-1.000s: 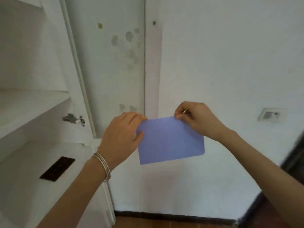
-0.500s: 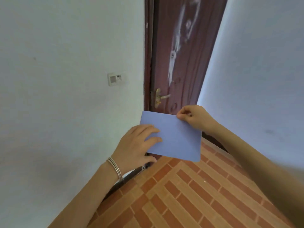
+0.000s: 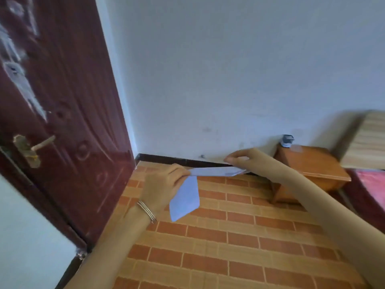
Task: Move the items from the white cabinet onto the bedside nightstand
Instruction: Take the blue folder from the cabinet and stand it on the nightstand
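Observation:
I hold a thin light-blue sheet (image 3: 185, 197) between both hands over the brick-patterned floor. My left hand (image 3: 162, 186), with bangles on the wrist, pinches its left end; a corner of the sheet hangs down below that hand. My right hand (image 3: 243, 160) pinches the far end, and the sheet is stretched nearly edge-on between them. The wooden nightstand (image 3: 312, 163) stands against the wall at the right, just beyond my right forearm. A small dark and white object (image 3: 287, 140) sits at its back corner. The white cabinet is out of view.
A dark red door (image 3: 62, 113) with a brass handle (image 3: 31, 149) fills the left side. A bed with a red cover (image 3: 373, 184) and a light wooden headboard (image 3: 368, 140) lies right of the nightstand. A white wall (image 3: 229, 69) runs behind.
My view has swung right from the cabinet past the door to the nightstand and bed. The blue sheet has tipped from facing me to nearly flat, held in both hands throughout.

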{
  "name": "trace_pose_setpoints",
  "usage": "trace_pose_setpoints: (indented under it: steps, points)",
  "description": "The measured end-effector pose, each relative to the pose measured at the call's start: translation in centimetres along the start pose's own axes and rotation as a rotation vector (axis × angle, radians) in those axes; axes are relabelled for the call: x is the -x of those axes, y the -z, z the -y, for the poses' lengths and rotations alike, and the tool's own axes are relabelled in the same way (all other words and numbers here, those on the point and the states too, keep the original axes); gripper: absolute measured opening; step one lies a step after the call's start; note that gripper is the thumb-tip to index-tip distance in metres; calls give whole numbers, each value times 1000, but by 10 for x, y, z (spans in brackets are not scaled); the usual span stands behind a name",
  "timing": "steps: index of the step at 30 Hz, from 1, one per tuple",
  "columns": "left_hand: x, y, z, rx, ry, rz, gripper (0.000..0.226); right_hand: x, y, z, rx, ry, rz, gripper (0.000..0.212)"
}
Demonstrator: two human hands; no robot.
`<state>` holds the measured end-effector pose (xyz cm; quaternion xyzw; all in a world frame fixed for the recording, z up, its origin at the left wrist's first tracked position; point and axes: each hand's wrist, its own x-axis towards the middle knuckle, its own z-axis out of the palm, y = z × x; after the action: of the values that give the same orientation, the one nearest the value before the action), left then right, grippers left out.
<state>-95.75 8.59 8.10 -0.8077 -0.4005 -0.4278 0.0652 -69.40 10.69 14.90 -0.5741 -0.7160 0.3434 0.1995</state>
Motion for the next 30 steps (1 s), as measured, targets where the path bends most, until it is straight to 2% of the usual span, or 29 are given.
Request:
trace_pose_setpoints:
  steps: [4, 10, 13, 17, 19, 23, 27, 30]
  points:
    - [-36, -67, 3, 169, 24, 95, 23, 18, 31, -47, -173, -29, 9, 29]
    - [-91, -145, 21, 384, 17, 184, 13, 2, 63, -83, -190, 9, -105, 38]
    - [-122, -180, 38, 489, 68, 242, 12, -20, 72, -95, -69, 1, -308, 18]
    - [-161, -223, 50, 562, 58, 355, 17, -46, 86, -99, 179, -39, -593, 13]
    - [-176, -246, 52, 644, 81, 411, 20, -54, 94, -104, 254, -92, -660, 9]
    - [-198, -288, 46, 695, 88, 496, 13, -66, 114, -130, 429, -234, -773, 3]
    - [-222, -333, 31, 673, 33, 558, 6, -78, 141, -167, 442, -267, -824, 3]
    - [-239, -371, 17, 606, 1, 586, 12, -87, 168, -206, 363, -257, -825, 5]
